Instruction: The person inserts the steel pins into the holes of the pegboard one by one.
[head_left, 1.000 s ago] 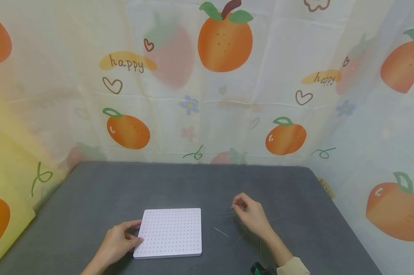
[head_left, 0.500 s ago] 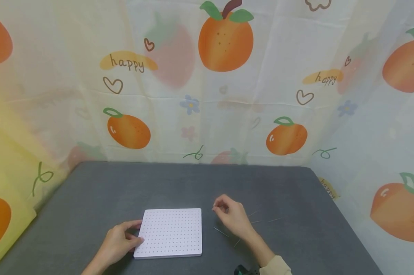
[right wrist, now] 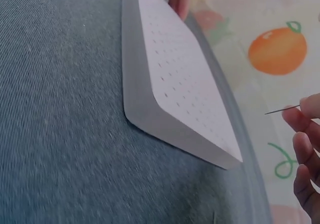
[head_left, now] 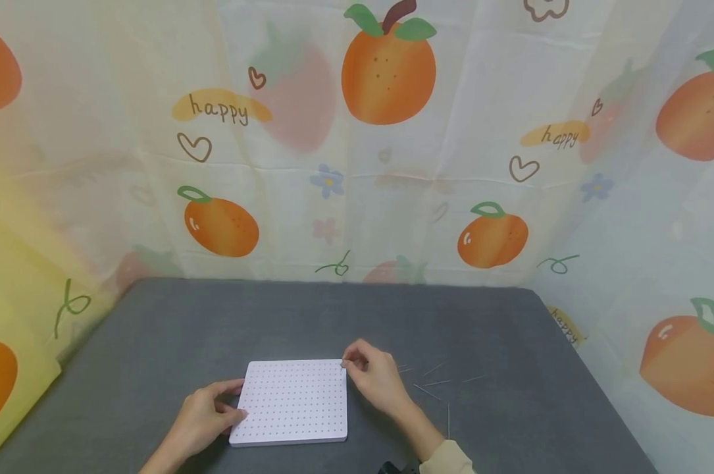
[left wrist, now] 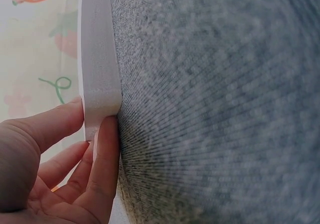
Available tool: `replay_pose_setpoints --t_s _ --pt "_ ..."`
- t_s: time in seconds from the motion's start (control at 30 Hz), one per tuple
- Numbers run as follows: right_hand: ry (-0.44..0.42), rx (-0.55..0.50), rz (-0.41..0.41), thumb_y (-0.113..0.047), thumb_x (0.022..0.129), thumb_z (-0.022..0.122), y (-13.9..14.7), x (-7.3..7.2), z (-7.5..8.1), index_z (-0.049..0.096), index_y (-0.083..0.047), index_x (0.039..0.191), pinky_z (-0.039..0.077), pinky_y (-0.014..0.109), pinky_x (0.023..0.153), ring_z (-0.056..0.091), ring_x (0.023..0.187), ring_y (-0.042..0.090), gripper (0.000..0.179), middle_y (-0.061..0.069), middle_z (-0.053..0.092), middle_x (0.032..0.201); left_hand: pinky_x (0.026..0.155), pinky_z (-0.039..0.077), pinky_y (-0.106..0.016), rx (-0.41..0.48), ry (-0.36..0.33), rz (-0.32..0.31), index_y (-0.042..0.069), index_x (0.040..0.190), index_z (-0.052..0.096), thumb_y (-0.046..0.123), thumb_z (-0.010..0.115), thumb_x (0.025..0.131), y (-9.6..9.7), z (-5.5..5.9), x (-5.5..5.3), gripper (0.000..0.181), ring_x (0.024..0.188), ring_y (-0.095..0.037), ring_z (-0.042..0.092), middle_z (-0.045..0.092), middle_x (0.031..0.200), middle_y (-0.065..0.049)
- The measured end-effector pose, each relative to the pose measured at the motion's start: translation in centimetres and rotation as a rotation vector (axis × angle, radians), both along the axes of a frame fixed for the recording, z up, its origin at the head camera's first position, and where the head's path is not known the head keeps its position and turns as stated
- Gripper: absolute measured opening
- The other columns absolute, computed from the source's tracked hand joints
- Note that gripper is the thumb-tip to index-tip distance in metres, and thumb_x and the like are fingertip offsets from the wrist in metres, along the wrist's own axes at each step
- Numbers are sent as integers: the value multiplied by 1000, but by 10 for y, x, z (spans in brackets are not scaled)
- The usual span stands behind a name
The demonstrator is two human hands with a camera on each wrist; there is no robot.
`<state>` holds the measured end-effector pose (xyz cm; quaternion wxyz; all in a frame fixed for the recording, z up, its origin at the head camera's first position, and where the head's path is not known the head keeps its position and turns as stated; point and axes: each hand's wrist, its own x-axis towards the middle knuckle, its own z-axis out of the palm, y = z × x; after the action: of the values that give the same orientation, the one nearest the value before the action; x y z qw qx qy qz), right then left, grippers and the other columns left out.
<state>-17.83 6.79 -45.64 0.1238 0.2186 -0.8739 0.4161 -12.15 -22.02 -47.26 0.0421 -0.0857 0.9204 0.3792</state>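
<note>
A white square board with rows of small holes (head_left: 291, 401) lies flat on the dark table. My left hand (head_left: 199, 418) holds its left side; in the left wrist view the thumb (left wrist: 60, 121) is at the top edge and the fingers are at the side near a corner. Above the board's far right corner is my right hand (head_left: 380, 382). The right wrist view shows a thin metal needle (right wrist: 281, 110) pinched between its thumb and index finger, the tip pointing out past the fingers. In the head view that needle is too small to make out.
Several more thin needles (head_left: 428, 392) lie scattered on the grey table (head_left: 244, 322) right of the board, partly behind the right hand. A fruit-patterned cloth (head_left: 392, 217) hangs behind and at both sides. A dark device (head_left: 398, 468) shows by the right sleeve.
My right hand has moved left from over the scattered needles to the board's far right corner. My left hand and the board have stayed in place.
</note>
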Motion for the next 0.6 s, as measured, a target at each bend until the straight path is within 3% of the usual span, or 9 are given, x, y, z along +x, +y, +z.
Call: replay_pose_setpoints --t_s 0.37,0.6 --pt "-24 59 -16 -15 81 65 -24 2 -6 61 -20 80 35 17 56 46 62 0 7 -9 63 77 50 49 -26 10 8 -5 -4 121 55 7 77 68 0 2 1 58 64 -11 58 62 109 -19" --pt "7 57 -33 -14 80 65 -36 4 -9 61 -20 79 34 16 54 48 61 1 8 -9 64 76 50 48 -27 3 -3 3 -4 121 55 7 78 68 1 1 1 59 64 -11 58 62 108 -18"
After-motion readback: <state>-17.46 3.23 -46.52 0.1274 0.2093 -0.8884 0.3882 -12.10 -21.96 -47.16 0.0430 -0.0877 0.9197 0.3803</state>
